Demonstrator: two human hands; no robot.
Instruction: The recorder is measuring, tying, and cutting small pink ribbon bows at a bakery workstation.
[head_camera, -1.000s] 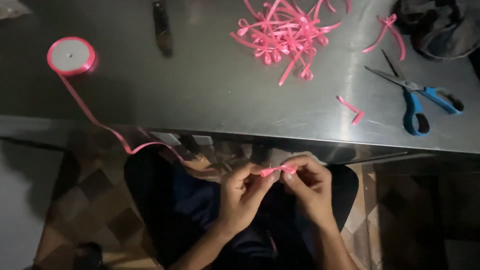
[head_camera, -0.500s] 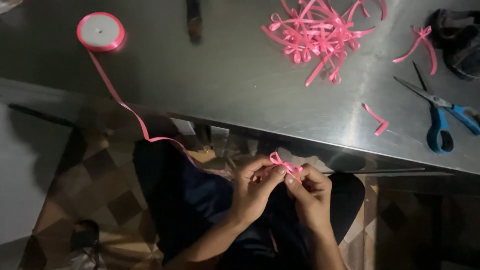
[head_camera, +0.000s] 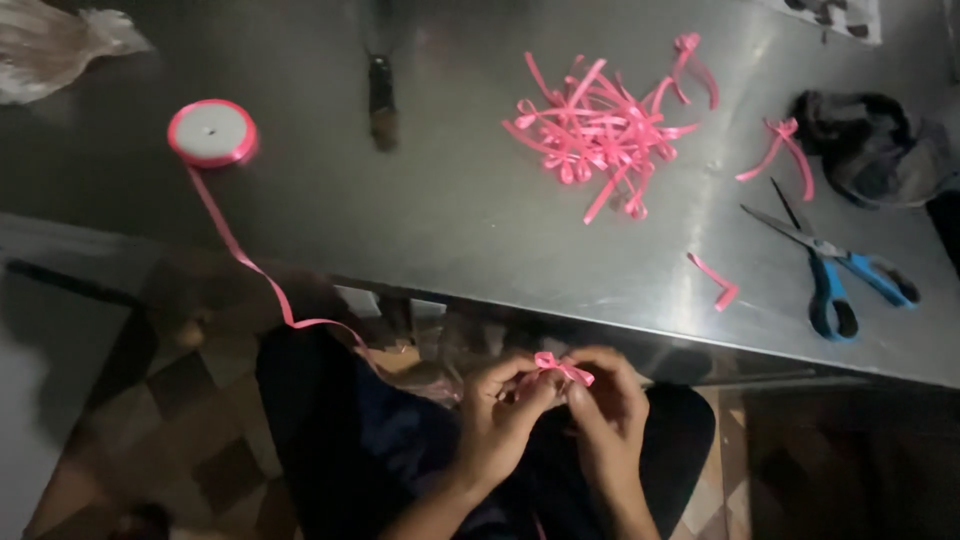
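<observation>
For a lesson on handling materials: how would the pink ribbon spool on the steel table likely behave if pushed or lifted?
The ribbon spool lies flat on its round face, so a push would probably slide it on the smooth metal table rather than roll it. It looks small and likely light. Its loose ribbon tail droops limply over the edge, so it would probably trail and tug.

A small craft workspace, likely at home: steel table, ribbon spool, pile of bows, scissors, tiled floor

Left hand and right hand pinch a small pink ribbon bow below the steel table; ribbon spool, bow pile and blue-handled scissors lie above.
</observation>
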